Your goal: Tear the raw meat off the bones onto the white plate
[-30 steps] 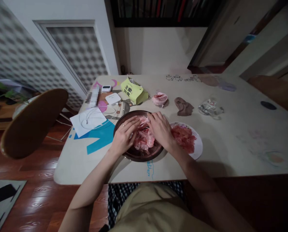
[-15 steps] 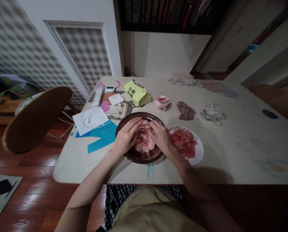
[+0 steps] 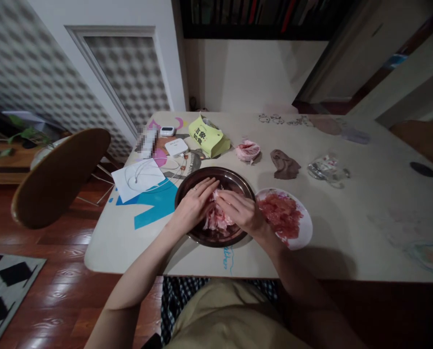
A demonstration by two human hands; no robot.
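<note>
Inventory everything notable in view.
Table: 1, pale, centre
Bowl: 1, brown, on table
Pulp: uncountable, pink, in bowl
Plate: 1, white, beside bowl
Chunks: many, red, on plate
Lump: 1, pink, behind bowl
Cloth: 1, brown, behind plate
Plastic: 1, clear, near cloth
Bag: 1, lime, behind bowl
Devices: 2, white, beside bag
Paper: 1, white, near bowl
Cable: 1, white, over paper
Chair: 1, brown, left
Rug: 1, black-grey, left
Left hand: 1, on pulp
Right hand: 1, on pulp

Dark Chinese characters (image 3: 201, 136), 象 among them, mark the lime-green bag (image 3: 209, 138); blue letters (image 3: 226, 259), apparently "athen", stand on the tabletop (image 3: 332, 228).
</note>
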